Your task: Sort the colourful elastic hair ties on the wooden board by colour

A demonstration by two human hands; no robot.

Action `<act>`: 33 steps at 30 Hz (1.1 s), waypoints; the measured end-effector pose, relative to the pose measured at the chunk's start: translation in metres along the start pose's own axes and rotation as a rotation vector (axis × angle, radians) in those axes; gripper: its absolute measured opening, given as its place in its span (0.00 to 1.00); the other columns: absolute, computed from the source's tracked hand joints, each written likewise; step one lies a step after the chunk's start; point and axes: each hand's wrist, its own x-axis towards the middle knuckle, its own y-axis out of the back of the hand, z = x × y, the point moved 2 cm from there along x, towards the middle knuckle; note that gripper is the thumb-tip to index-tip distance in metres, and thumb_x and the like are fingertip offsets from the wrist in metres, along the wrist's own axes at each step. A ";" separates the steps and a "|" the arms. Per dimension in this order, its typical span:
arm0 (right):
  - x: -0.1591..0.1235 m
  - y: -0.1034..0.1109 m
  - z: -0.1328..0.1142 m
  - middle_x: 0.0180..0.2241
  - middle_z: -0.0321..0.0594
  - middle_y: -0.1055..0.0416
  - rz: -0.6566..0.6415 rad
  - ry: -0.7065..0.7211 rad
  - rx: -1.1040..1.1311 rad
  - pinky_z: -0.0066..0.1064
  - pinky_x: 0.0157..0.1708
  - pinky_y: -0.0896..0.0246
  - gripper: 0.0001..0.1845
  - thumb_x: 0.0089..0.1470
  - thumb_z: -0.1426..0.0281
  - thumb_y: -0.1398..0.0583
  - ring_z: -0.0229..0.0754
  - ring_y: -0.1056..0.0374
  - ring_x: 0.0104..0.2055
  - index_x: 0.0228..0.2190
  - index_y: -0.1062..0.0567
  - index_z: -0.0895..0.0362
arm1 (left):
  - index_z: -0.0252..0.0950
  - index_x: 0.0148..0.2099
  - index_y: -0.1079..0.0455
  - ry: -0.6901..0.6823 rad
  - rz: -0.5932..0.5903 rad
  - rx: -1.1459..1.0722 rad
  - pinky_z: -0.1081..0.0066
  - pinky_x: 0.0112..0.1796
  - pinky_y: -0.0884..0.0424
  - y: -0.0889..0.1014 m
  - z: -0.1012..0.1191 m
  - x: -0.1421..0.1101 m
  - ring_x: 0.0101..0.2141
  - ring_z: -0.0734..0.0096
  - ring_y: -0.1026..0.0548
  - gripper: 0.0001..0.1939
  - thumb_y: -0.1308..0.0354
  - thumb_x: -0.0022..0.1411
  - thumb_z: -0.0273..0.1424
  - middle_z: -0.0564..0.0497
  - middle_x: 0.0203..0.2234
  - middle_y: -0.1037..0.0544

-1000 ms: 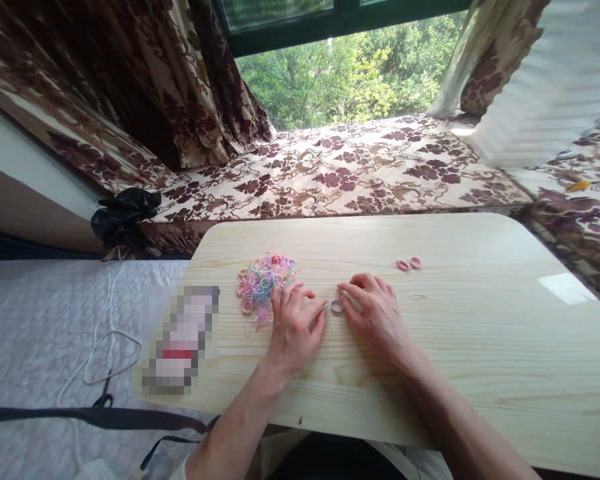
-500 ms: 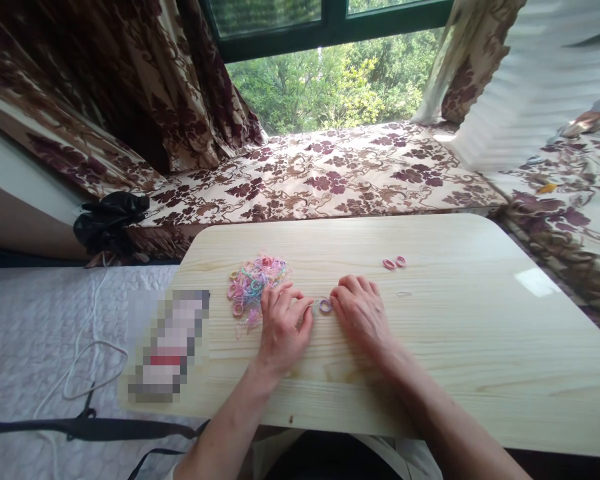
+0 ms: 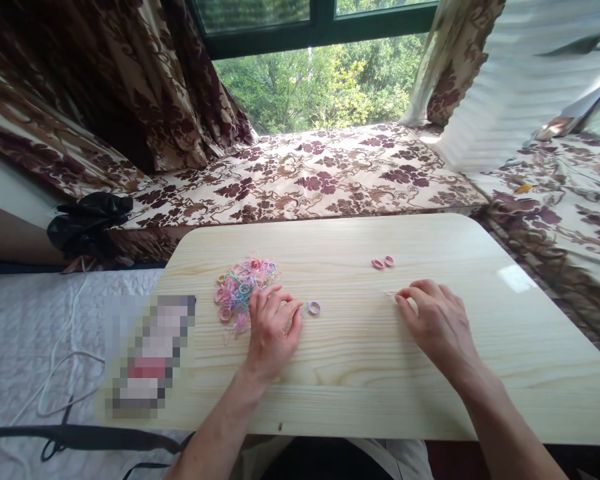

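On the left half of the table, my left hand [image 3: 274, 327] rests with its thumb and forefinger together at a pale green elastic band [image 3: 305, 309]. Right beside that band lies a purple hair tie [image 3: 315, 308]. A tangled pile of small coloured elastic bands [image 3: 243, 283] spreads behind and left of this hand, partly hidden by its fingers. Farther right, my right hand [image 3: 433, 320] pinches at a thin pale elastic band [image 3: 389, 293], whose end shows at the fingertips. Two pink hair ties [image 3: 383, 263] lie side by side beyond it.
The light wooden table [image 3: 330, 400] has a blurred-out item [image 3: 147, 360] at its left edge. A white cable [image 3: 55, 363] lies on the quilted bedding [image 3: 10, 320] to the left. Behind stands a flower-patterned window seat [image 3: 305, 177], with a black bag [image 3: 87, 223] at its left end.
My right hand has moved right, away from the purple hair tie, to the thin pale band. My left hand stays beside the pile. The whole view has shifted slightly.
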 end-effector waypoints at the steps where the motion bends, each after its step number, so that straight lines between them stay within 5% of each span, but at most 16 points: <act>1: 0.000 0.000 0.002 0.33 0.43 0.27 0.005 -0.006 -0.004 0.39 0.35 0.46 0.13 0.59 0.66 0.46 0.48 0.37 0.37 0.27 0.25 0.54 | 0.39 0.39 0.26 -0.001 -0.001 0.002 0.46 0.57 0.42 0.000 0.000 0.000 0.50 0.57 0.31 0.07 0.43 0.62 0.24 0.49 0.36 0.23; 11: 0.001 0.001 0.008 0.39 0.44 0.27 -0.019 -0.064 0.034 0.41 0.38 0.42 0.15 0.57 0.62 0.44 0.49 0.34 0.40 0.39 0.22 0.54 | 0.39 0.39 0.26 0.001 0.003 0.003 0.46 0.57 0.42 0.000 -0.001 -0.001 0.50 0.57 0.31 0.06 0.42 0.62 0.24 0.49 0.35 0.23; 18: 0.006 -0.003 0.012 0.35 0.43 0.26 -0.094 -0.132 -0.005 0.40 0.37 0.43 0.15 0.56 0.62 0.45 0.48 0.33 0.39 0.28 0.21 0.54 | 0.39 0.38 0.26 0.006 0.005 0.016 0.46 0.57 0.42 0.000 -0.002 -0.002 0.50 0.57 0.30 0.06 0.42 0.62 0.24 0.49 0.35 0.23; 26: -0.003 0.015 0.034 0.38 0.42 0.25 -0.082 -0.194 -0.031 0.40 0.37 0.41 0.15 0.56 0.65 0.46 0.49 0.32 0.39 0.36 0.20 0.54 | 0.39 0.39 0.26 0.006 0.001 0.006 0.46 0.57 0.42 0.000 -0.002 -0.002 0.50 0.56 0.30 0.07 0.42 0.61 0.23 0.49 0.35 0.23; 33: -0.001 0.008 0.026 0.37 0.43 0.25 -0.156 -0.246 0.023 0.42 0.37 0.39 0.15 0.54 0.60 0.44 0.51 0.31 0.40 0.29 0.21 0.53 | 0.39 0.38 0.26 0.003 0.003 0.003 0.46 0.57 0.41 0.000 -0.002 -0.002 0.50 0.58 0.30 0.06 0.43 0.62 0.23 0.49 0.35 0.24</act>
